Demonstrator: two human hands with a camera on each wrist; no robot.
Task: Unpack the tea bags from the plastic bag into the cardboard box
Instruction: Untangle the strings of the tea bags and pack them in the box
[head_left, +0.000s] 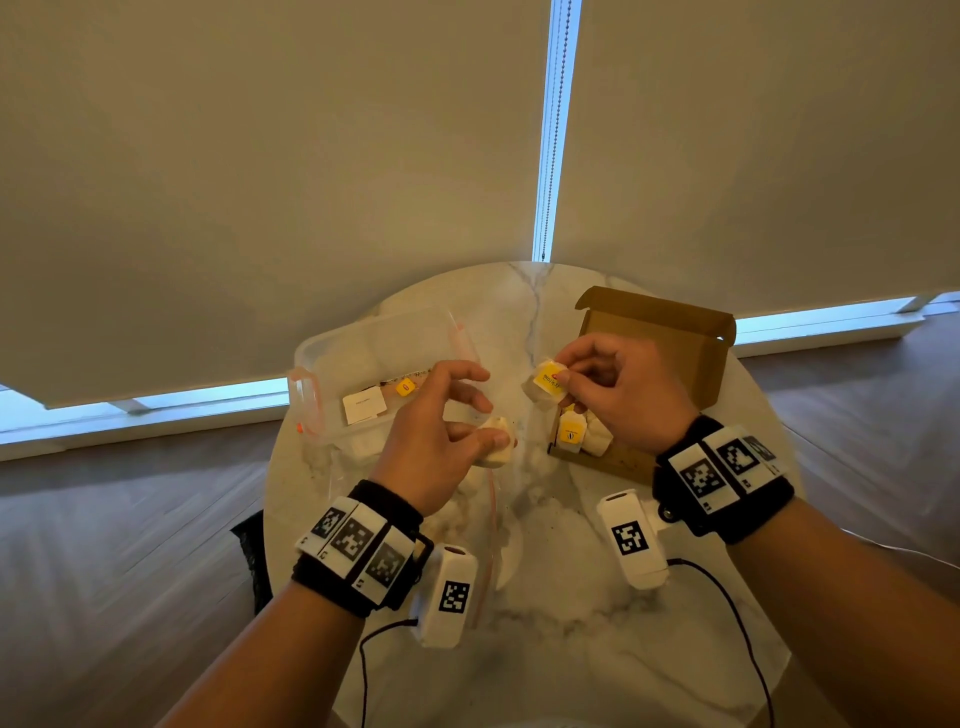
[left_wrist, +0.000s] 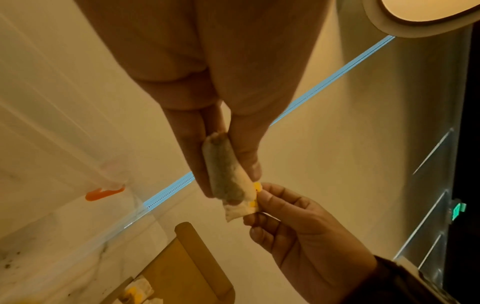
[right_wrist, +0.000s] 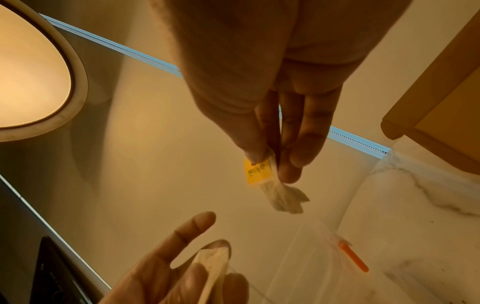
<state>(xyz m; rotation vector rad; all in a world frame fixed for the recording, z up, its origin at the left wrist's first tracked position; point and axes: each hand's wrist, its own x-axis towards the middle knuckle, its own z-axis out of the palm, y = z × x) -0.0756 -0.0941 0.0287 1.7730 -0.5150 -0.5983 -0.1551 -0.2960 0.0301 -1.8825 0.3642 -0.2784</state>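
My left hand (head_left: 483, 423) pinches a pale tea bag (head_left: 496, 444) between thumb and fingers, just right of the clear plastic bag (head_left: 363, 348). The left wrist view shows that tea bag (left_wrist: 223, 164) rolled in the fingertips. Over the near left corner of the open cardboard box (head_left: 691, 353), my right hand (head_left: 563, 376) pinches a second tea bag by its yellow tag (head_left: 548, 379). From the right wrist, the paper pouch (right_wrist: 283, 197) hangs below the tag (right_wrist: 259, 172). A few tea bags (head_left: 582, 434) lie in the box. Another yellow-tagged one (head_left: 405, 387) stays inside the plastic bag.
Everything sits on a round marble table (head_left: 571, 649) against a wall of drawn blinds (head_left: 260, 156). The plastic bag has an orange slider (right_wrist: 353, 257) and a white label (head_left: 363, 405) inside. The box lid (head_left: 654, 306) stands open at the far side.
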